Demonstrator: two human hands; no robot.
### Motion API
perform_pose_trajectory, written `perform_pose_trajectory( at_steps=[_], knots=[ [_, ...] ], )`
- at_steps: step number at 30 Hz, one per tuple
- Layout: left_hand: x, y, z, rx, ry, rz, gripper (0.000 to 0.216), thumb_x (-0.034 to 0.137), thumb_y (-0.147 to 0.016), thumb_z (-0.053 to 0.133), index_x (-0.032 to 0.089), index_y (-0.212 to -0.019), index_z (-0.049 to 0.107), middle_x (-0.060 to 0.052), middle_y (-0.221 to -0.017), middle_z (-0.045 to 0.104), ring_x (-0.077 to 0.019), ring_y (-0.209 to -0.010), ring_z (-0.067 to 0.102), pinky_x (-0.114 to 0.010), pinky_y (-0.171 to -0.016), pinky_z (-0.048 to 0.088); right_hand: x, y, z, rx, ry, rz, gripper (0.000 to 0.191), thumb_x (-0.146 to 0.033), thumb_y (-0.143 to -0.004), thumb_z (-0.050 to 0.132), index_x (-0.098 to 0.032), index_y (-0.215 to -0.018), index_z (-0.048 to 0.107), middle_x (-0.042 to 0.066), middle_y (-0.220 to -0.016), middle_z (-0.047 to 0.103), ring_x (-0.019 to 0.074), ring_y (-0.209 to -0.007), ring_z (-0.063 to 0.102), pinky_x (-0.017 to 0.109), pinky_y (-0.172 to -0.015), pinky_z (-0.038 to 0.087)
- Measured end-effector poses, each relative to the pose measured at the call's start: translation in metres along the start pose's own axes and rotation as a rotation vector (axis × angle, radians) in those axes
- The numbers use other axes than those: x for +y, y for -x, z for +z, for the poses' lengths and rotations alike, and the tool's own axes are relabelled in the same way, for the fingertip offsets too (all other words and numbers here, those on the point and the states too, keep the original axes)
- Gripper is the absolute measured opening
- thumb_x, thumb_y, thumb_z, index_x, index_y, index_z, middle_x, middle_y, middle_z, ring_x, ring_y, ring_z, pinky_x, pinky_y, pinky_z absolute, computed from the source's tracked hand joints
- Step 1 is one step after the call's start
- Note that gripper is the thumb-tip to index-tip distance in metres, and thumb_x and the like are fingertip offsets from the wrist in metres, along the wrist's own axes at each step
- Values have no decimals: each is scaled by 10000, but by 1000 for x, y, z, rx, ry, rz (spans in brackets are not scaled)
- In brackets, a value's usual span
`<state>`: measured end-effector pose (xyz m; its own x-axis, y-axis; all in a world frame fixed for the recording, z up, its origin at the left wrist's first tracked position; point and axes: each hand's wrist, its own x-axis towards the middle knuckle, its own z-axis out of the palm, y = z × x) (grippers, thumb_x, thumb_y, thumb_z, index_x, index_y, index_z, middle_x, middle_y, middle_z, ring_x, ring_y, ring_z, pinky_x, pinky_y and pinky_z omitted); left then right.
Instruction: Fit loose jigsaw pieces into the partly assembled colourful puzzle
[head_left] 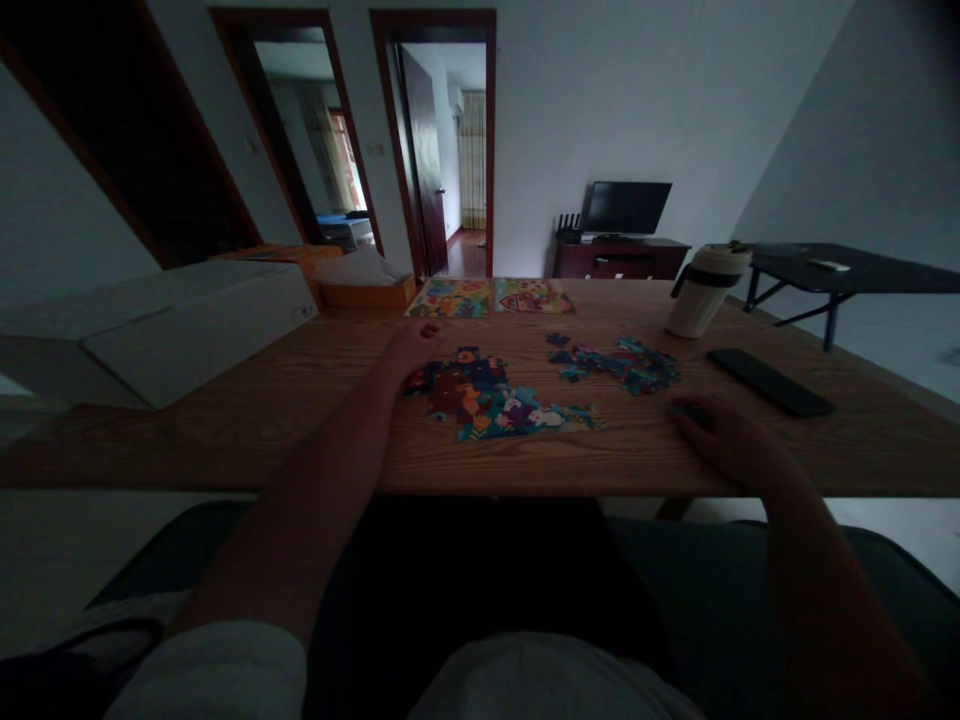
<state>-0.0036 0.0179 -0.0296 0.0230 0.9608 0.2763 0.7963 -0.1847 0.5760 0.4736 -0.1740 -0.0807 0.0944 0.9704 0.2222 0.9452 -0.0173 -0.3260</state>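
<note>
A partly joined jigsaw puzzle (480,400) with rabbits and other animals lies in front of me on the wooden table (420,465). My left hand (411,346) rests at its upper left edge, fingers curled; whether anything is in them is hidden. To the right of the puzzle, my right hand (709,425) is low over the table with its fingers closed round a dark teal puzzle piece (686,408). A loose heap of puzzle pieces (637,365) lies just beyond that hand, with a few stray ones to its left.
Two colourful picture sheets (454,298) lie at the table's far edge. On the left are a large white box (187,315) and an orange box (367,293). A white tumbler (707,290) and a black phone-like slab (769,382) are on the right.
</note>
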Motion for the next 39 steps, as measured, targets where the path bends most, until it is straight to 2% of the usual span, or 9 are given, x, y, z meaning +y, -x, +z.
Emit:
perform_pose_trajectory(
  at_steps=[10,16,23,25,28,30,34,37,39],
  knots=[
    [-4,-3,3,-20,1,16,333,386,-878,575,191,-1125,682,-114,-1091,708,-248,-987,662,-364,-877,519,-2,2,-1,34,-19,5,466,-518,-922,447,-228,-1228,646,137,-1265,661,355,-1086,655,531,-950,500],
    [-3,-3,3,-33,-15,-5,335,378,-884,581,174,-1134,672,-124,-1118,700,-246,-1001,660,-362,-895,514,-6,4,-2,35,-14,16,450,-486,-922,453,-226,-1240,636,133,-1303,639,353,-1105,646,527,-984,486],
    [2,-1,1,-41,-42,0,294,375,-886,584,178,-1080,683,-109,-1083,709,-245,-985,663,-342,-870,524,-6,-7,-8,-48,5,-121,465,-377,-941,440,-173,-1330,594,142,-1401,571,320,-1248,569,469,-1114,396],
    [3,-1,0,-46,-47,-6,291,366,-885,584,172,-1079,682,-105,-1080,711,-245,-984,664,-344,-876,523,-8,-17,-14,-73,39,-163,492,-373,-943,449,-150,-1362,578,155,-1435,541,331,-1290,536,482,-1135,372],
    [2,-2,0,-55,-55,-15,287,366,-881,592,180,-1077,686,-96,-1084,714,-244,-987,665,-340,-879,520,-16,-36,-22,-74,57,-280,479,-362,-929,495,-205,-1371,591,107,-1474,518,342,-1394,423,515,-1181,301],
    [0,-3,1,-58,-59,-22,292,375,-880,598,190,-1087,687,-94,-1092,714,-245,-989,666,-337,-878,516,-23,-47,-24,-140,81,-338,468,-363,-928,506,-208,-1356,614,96,-1484,511,356,-1422,376,536,-1189,275],
    [-8,-8,4,-74,-44,-3,313,385,-885,596,187,-1113,680,-99,-1112,707,-238,-989,666,-336,-871,516,-33,-48,-26,-312,91,-318,467,-388,-936,501,-180,-1326,654,126,-1401,589,368,-1316,509,525,-1150,343],
    [-10,-10,5,-84,-48,4,319,371,-876,609,169,-1112,682,-106,-1095,709,-236,-979,669,-344,-871,514,-32,-35,-31,-348,5,-324,419,-403,-917,517,-262,-1267,698,64,-1331,650,328,-1243,580,496,-1129,381],
    [-9,-9,4,-88,-52,18,312,362,-871,616,169,-1106,685,-106,-1084,711,-237,-972,671,-341,-865,513,-30,-27,-36,-343,-41,-345,394,-411,-904,514,-267,-1199,731,49,-1301,669,316,-1228,592,496,-1130,380]
  ],
)
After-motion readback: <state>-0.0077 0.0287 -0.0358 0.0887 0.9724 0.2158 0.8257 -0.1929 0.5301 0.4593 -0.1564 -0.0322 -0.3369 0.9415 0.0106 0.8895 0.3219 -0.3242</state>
